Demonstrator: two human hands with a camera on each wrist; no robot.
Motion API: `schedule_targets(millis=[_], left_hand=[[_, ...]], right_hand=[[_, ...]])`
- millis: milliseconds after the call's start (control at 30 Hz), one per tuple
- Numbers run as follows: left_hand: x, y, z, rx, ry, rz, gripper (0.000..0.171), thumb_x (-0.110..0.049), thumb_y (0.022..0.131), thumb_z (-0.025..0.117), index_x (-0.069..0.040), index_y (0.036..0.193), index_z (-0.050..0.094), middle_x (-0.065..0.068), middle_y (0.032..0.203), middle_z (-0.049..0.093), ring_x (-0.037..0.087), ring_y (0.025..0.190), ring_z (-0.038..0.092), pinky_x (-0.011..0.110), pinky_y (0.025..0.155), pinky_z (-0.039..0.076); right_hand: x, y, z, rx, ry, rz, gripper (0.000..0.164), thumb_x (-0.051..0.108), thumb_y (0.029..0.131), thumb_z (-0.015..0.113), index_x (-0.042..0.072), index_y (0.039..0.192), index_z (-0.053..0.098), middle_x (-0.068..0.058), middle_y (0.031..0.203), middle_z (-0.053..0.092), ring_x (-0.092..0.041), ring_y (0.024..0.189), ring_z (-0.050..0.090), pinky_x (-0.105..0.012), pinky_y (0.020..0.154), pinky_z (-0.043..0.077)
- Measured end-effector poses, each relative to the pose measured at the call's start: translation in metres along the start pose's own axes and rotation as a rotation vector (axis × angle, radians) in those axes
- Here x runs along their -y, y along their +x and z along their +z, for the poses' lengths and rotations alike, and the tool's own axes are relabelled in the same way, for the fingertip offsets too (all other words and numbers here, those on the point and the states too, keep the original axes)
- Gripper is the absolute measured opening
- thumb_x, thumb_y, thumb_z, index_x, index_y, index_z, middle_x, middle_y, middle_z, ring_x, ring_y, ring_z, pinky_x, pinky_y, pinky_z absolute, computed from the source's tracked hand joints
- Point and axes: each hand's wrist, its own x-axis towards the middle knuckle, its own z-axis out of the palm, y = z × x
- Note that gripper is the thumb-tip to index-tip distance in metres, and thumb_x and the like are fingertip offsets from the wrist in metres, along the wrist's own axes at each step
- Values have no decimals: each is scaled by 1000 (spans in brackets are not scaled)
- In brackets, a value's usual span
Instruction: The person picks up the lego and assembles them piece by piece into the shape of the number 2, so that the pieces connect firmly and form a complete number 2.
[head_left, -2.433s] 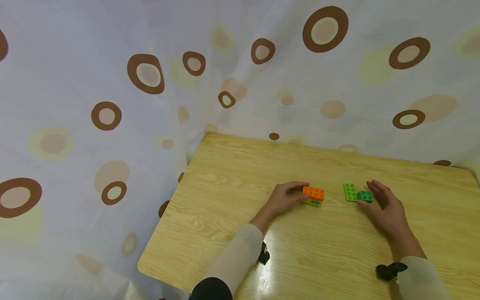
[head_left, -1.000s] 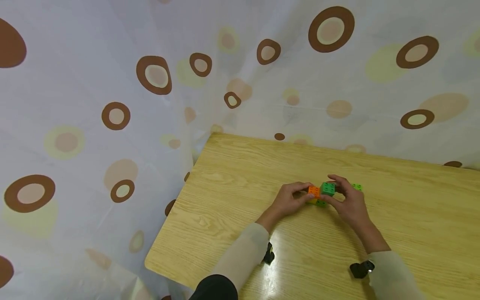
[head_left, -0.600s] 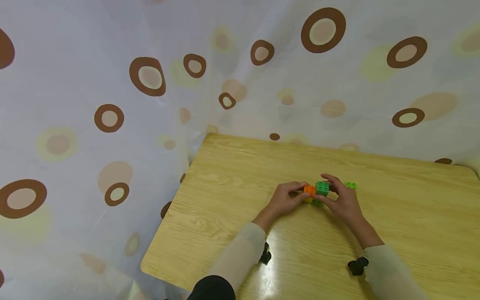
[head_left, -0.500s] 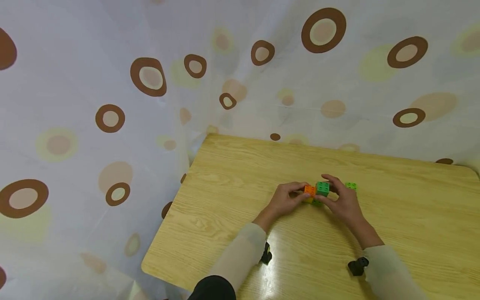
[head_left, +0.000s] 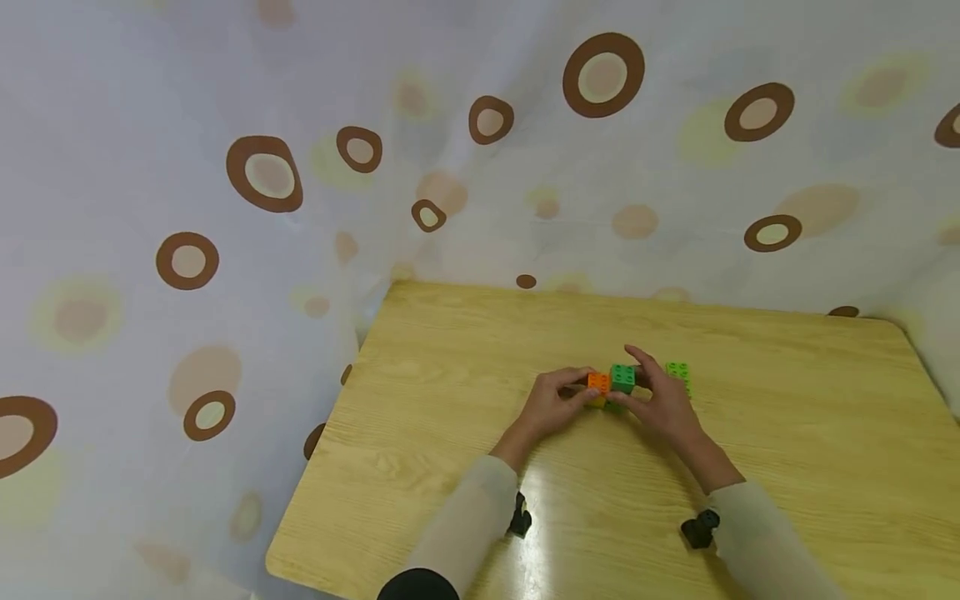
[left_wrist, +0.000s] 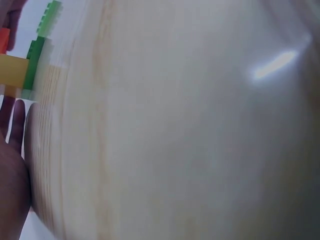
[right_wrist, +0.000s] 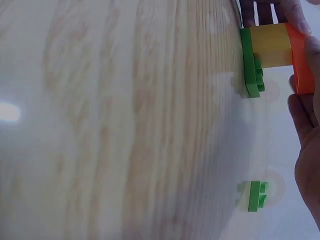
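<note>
In the head view my left hand pinches the left end of an orange building brick. Under that brick sits a yellow brick, which stands on a green studded plate. My right hand holds a dark green brick between thumb and fingers, over the right end of the orange one. Its index finger points up, away from the brick. The right wrist view has the orange brick tucked behind the right hand's fingers, with the dark green brick out of sight there.
A light green studded plate lies on the wooden table, just right of the right hand. Each wrist carries a small black camera. A pale curtain with brown rings hangs behind and left of the table.
My right hand took the dark green brick from beside the light green plate and brought it left onto the orange brick's right end. The left hand keeps its hold; lately only the head view shifts.
</note>
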Motion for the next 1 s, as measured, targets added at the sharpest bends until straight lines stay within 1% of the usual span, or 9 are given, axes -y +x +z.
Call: schedule_targets(millis=[133, 267, 333, 433, 567, 667, 733, 900, 1000], left_hand=[[-1, 0, 2, 14, -7, 8, 35, -24, 102, 74, -10, 134, 73, 4, 124, 77, 4, 103, 71, 21, 88, 58], [-4, -1, 0, 3, -14, -17, 35, -24, 101, 74, -12, 134, 74, 4, 123, 77, 4, 102, 71, 21, 88, 58], [-6, -2, -2, -7, -19, -34, 35, -21, 101, 75, -11, 134, 74, 5, 123, 77, 6, 102, 72, 22, 87, 58], [-7, -2, -3, 4, -16, -39, 35, -20, 101, 75, -10, 134, 73, 6, 123, 76, 9, 103, 72, 22, 87, 59], [-6, -1, 0, 27, -8, -38, 37, -24, 102, 74, -11, 137, 72, 5, 125, 76, 8, 104, 72, 22, 88, 58], [-4, -1, 1, 22, -10, -46, 38, -26, 101, 74, -13, 137, 72, 3, 124, 76, 5, 103, 71, 21, 87, 58], [-3, 0, 2, 21, -6, -43, 38, -26, 101, 74, -14, 137, 72, 2, 124, 76, 4, 103, 71, 21, 87, 58], [-2, 0, 0, 26, 16, -20, 37, -22, 101, 74, -11, 137, 72, 7, 124, 76, 6, 103, 72, 20, 86, 58], [-1, 0, -1, 30, 22, -22, 37, -22, 102, 74, -11, 137, 72, 7, 124, 76, 6, 101, 72, 20, 85, 58]], right_hand=[[-4, -14, -14, -4, -9, 36, 102, 15, 88, 89, 18, 168, 27, -24, 148, 60, -51, 131, 58, -71, 97, 48], [-16, -22, -29, -144, 6, 200, 99, 25, 92, 86, 27, 169, 24, -13, 169, 36, -51, 149, 37, -76, 106, 37], [-23, -23, -32, -202, 39, 295, 101, 33, 95, 82, 31, 171, 15, -7, 175, 21, -44, 157, 26, -74, 113, 31], [-30, -21, -35, -235, 138, 403, 112, 42, 97, 79, 35, 170, -5, 3, 178, 2, -30, 163, 7, -68, 122, 20], [-36, -20, -31, -224, 228, 492, 119, 48, 95, 78, 39, 166, -17, 11, 176, -8, -20, 163, -1, -62, 126, 16], [-40, -18, -26, -206, 251, 513, 120, 49, 95, 78, 37, 167, -17, 11, 176, -8, -22, 163, 0, -61, 126, 18], [-43, -17, -23, -202, 224, 494, 116, 44, 97, 77, 32, 170, -12, 6, 177, -2, -26, 163, 6, -61, 125, 20], [-48, -15, -18, -205, 49, 390, 90, 21, 103, 73, 12, 171, 14, -15, 172, 28, -42, 154, 33, -62, 120, 30], [-50, -14, -14, -220, -8, 339, 78, 11, 103, 70, 6, 167, 26, -22, 162, 44, -45, 145, 46, -58, 118, 34]])
